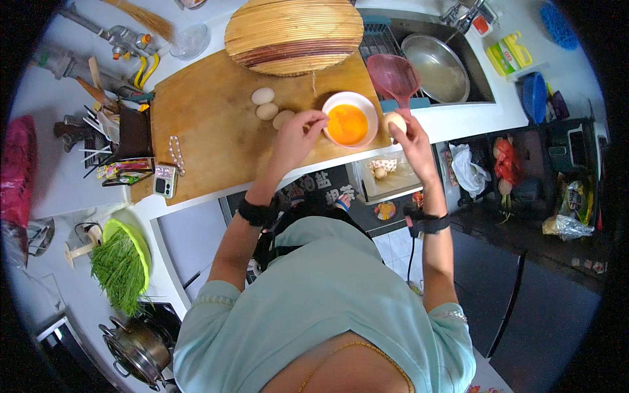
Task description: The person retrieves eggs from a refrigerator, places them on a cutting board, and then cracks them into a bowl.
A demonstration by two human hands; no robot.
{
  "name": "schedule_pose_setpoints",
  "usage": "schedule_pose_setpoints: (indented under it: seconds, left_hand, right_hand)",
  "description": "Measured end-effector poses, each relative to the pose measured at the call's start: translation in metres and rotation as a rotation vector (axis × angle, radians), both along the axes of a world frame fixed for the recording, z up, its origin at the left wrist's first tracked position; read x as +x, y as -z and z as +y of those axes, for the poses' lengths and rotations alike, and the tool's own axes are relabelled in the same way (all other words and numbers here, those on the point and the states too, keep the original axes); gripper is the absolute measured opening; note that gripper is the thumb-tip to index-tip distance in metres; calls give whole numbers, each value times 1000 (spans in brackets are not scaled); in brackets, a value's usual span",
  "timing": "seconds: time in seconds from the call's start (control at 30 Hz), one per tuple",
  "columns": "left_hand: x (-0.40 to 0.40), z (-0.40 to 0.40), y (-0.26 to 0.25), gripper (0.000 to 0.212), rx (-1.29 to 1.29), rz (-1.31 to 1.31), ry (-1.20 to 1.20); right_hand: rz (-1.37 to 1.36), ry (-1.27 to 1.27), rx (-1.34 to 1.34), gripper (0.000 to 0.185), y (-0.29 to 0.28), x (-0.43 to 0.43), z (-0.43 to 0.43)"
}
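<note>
A white bowl with several yolks and clear egg liquid stands near the right end of a wooden board. My right hand is shut on a pale brown egg, just right of the bowl's rim. At the bowl's left rim are the bent fingertips of my left hand; whether they grip the rim is unclear. Three whole eggs lie left of the bowl: one egg at the back, another egg close to it, and an egg partly hidden by my left hand.
A round slatted lid lies on the board's back part. Right of it, a pink ladle rests by the sink, which holds a metal basin. Below the counter an open drawer contains an egg. A phone sits front left.
</note>
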State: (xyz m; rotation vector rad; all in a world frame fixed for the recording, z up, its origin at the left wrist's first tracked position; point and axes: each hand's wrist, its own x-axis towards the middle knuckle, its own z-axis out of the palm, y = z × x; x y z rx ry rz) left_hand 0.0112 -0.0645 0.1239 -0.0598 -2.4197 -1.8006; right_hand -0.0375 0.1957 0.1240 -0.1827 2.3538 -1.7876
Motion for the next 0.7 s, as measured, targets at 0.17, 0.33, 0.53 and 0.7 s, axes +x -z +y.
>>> schedule_pose_setpoints:
  seconds: [0.17, 0.33, 0.53, 0.7]
  left_hand:
    - [-40, 12, -24, 24, 100, 29, 244]
    - [-60, 15, -18, 29, 110, 60, 456]
    - [-62, 13, -6, 32, 94, -49, 427]
    - [-61, 13, 5, 33, 108, -67, 363]
  right_hand:
    - [-418, -213, -414, 37, -29, -26, -13]
    - [-490, -275, -378, 34, -39, -29, -35]
    - [-323, -302, -192, 36, -28, -29, -43]
    - [-186, -200, -92, 43, -24, -22, -47]
